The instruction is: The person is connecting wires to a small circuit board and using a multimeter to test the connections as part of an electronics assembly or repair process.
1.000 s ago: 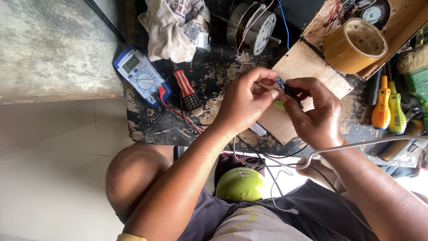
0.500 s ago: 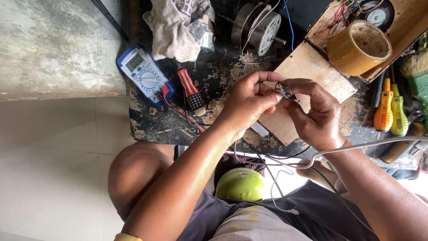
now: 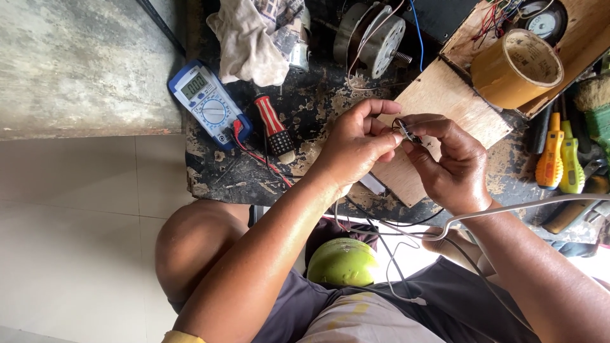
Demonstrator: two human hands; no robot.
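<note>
While I look down over the dark tabletop (image 3: 254, 171), my left hand (image 3: 356, 143) and right hand (image 3: 451, 165) meet above a plywood board (image 3: 457, 105), both pinching a small wire part (image 3: 406, 131) between fingertips. A blue meter (image 3: 206, 101) lies far left, a tape roll (image 3: 515, 67) to the right.

Blue multimeter (image 3: 206, 101), red-striped screwdriver handle (image 3: 274, 126), tan tape roll (image 3: 516, 68), green ball (image 3: 343, 262).
</note>
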